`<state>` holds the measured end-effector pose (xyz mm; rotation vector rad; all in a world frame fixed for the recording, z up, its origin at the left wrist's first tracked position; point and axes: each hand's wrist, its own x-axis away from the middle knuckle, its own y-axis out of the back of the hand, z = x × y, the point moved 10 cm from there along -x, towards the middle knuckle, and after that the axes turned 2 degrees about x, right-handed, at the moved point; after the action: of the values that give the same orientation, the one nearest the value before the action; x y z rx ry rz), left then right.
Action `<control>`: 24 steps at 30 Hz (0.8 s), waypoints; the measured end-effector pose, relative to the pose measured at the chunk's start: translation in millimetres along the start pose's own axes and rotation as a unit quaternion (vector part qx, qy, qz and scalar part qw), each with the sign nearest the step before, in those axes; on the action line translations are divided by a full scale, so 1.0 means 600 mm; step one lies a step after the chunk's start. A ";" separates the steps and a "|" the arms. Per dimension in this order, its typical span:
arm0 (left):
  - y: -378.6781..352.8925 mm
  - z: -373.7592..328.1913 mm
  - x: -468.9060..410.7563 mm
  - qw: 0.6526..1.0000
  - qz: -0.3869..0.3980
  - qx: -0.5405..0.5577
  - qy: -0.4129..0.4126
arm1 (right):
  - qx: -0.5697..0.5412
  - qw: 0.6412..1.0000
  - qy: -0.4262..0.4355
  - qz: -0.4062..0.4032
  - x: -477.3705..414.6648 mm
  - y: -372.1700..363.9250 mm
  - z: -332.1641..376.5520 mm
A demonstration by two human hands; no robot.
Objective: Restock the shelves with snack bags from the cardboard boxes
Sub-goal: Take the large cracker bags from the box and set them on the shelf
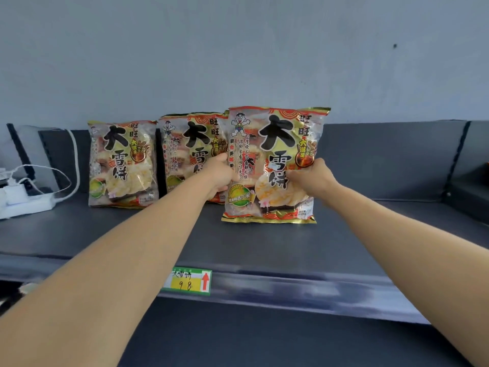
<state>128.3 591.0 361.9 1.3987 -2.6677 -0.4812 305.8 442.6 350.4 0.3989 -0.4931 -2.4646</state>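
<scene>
Now I am gripping the snack bag (275,144) by both side edges, left hand (219,173) and right hand (311,178) level. It is standing upright on the shelf (264,247), overlapping the middle bag (193,144).

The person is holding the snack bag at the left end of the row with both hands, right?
Not quite. The head view shows the left hand and the right hand holding the snack bag at the right end of the row, not the left end. The left-end bag stands on the shelf untouched.
</scene>
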 end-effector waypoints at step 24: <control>-0.014 0.018 -0.106 0.992 -0.052 -0.095 -0.064 | 0.144 0.988 -0.031 -0.042 -0.057 -0.021 -0.025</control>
<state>169.1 640.9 352.9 1.5013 -2.5698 -0.8394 332.0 468.6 337.5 0.4679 -0.8806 -2.4977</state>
